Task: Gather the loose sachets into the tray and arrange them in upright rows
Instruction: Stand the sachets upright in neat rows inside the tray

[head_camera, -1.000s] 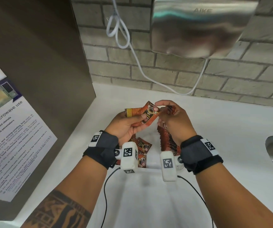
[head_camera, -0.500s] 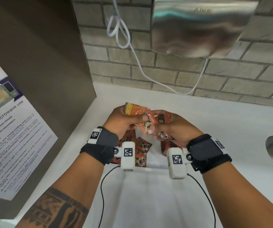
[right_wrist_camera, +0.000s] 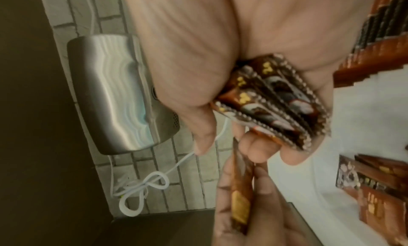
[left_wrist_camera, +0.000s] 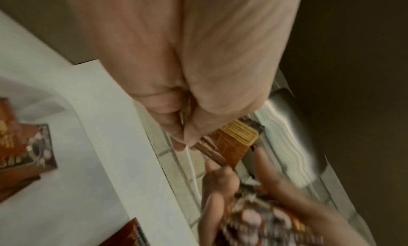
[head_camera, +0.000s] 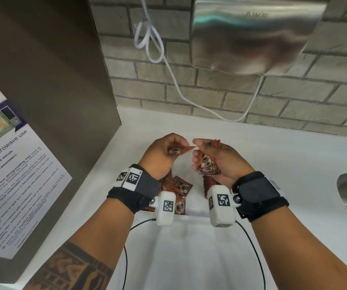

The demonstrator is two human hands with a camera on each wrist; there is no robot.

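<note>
Head view, frame centre: the left hand (head_camera: 164,151) pinches a single sachet (head_camera: 178,150) between thumb and fingers, its long axis pointing right toward the right hand (head_camera: 214,160), almost touching that thumb. The right hand is curled round a stack of sachets (head_camera: 207,166) held on edge, several packets side by side in the right wrist view. Judging by this, the coming move turns on the small gap between the single sachet's tip and the stack, so the right hand is nearer to take it. Below the hands, more sachets (head_camera: 181,188) lie flat in the white tray (head_camera: 191,210), with a row (head_camera: 209,183) standing on edge at its right side, on the white surface (head_camera: 294,164).
</note>
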